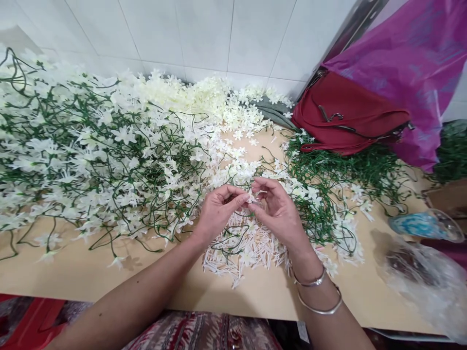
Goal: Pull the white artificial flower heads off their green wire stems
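Observation:
Over the middle of the table, my left hand [222, 206] pinches a small white artificial flower [251, 197] between thumb and fingertips. From the other side, my right hand [275, 209] reaches to the same flower, its thumb near the petals and its fingers curled apart; whether it grips any part is hard to tell. Beneath both hands lies a heap of thin white stamen pieces [251, 248], with a few green stems on it. To the left spreads a big pile of white flowers on green stems [124, 141].
Loose cream petals [207, 95] are heaped along the tiled wall [204, 34]. Bare green stems [317, 214] lie at right, below a red handbag [353, 112] and a purple plastic bag [408, 63]. A blue-patterned cup [423, 224] and a clear plastic bag [419, 277] occupy the table's right end.

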The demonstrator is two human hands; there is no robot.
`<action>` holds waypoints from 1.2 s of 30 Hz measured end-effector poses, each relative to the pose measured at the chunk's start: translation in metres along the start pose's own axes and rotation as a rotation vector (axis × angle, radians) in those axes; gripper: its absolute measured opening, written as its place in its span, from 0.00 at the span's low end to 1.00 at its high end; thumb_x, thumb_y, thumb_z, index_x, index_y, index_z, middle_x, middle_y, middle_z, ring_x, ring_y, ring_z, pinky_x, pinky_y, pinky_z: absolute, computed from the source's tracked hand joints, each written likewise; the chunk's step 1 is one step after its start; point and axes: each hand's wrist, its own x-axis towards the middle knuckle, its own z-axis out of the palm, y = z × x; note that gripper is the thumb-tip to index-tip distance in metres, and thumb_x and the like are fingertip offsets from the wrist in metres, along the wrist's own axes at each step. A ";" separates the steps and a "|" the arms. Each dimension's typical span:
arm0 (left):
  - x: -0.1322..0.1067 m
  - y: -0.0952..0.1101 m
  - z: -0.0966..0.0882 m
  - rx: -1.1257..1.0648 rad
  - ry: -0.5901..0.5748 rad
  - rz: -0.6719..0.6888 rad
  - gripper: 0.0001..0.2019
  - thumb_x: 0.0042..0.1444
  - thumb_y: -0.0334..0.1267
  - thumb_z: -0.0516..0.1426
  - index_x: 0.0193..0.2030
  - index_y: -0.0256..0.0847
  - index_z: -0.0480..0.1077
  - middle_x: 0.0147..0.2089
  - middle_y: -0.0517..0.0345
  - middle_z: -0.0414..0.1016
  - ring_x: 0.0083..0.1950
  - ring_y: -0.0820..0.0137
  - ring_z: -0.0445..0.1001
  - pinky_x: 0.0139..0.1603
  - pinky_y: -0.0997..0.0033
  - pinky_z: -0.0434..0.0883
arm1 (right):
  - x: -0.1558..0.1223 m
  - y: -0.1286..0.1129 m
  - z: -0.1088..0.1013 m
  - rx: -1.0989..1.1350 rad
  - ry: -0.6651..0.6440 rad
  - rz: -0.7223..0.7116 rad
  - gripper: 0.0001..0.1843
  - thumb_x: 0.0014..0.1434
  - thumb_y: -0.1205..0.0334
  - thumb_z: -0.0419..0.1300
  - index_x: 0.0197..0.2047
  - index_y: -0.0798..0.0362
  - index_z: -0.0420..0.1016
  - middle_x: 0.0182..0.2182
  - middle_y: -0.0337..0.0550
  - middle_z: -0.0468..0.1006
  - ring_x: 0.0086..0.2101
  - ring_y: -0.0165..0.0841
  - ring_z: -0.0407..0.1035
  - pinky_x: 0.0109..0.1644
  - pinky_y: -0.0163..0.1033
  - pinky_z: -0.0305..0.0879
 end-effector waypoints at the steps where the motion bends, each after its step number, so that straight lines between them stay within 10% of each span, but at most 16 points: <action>1: 0.000 0.000 0.000 0.013 0.003 0.007 0.08 0.56 0.42 0.68 0.35 0.40 0.77 0.31 0.59 0.79 0.32 0.73 0.74 0.36 0.72 0.73 | 0.000 0.001 0.000 -0.023 -0.031 -0.012 0.28 0.58 0.62 0.71 0.60 0.40 0.74 0.51 0.44 0.75 0.51 0.37 0.71 0.55 0.44 0.69; 13: -0.002 0.002 -0.001 0.044 -0.038 0.015 0.09 0.59 0.42 0.66 0.35 0.39 0.77 0.31 0.60 0.77 0.34 0.73 0.74 0.39 0.71 0.73 | 0.003 -0.001 0.003 0.117 0.032 0.031 0.03 0.56 0.62 0.71 0.34 0.47 0.81 0.35 0.40 0.80 0.38 0.34 0.74 0.43 0.40 0.69; 26: -0.001 0.000 0.000 0.029 0.001 0.066 0.14 0.68 0.44 0.58 0.57 0.43 0.69 0.48 0.52 0.83 0.39 0.72 0.79 0.41 0.71 0.74 | 0.005 0.004 -0.009 0.175 0.081 0.215 0.11 0.55 0.54 0.73 0.37 0.47 0.78 0.31 0.37 0.80 0.30 0.31 0.77 0.38 0.37 0.74; 36: -0.005 -0.001 0.001 0.078 -0.034 0.101 0.08 0.67 0.43 0.61 0.44 0.39 0.73 0.38 0.56 0.83 0.37 0.73 0.80 0.41 0.72 0.77 | 0.004 -0.002 -0.009 0.171 0.105 0.197 0.09 0.56 0.56 0.73 0.37 0.47 0.80 0.27 0.36 0.80 0.28 0.31 0.76 0.37 0.37 0.73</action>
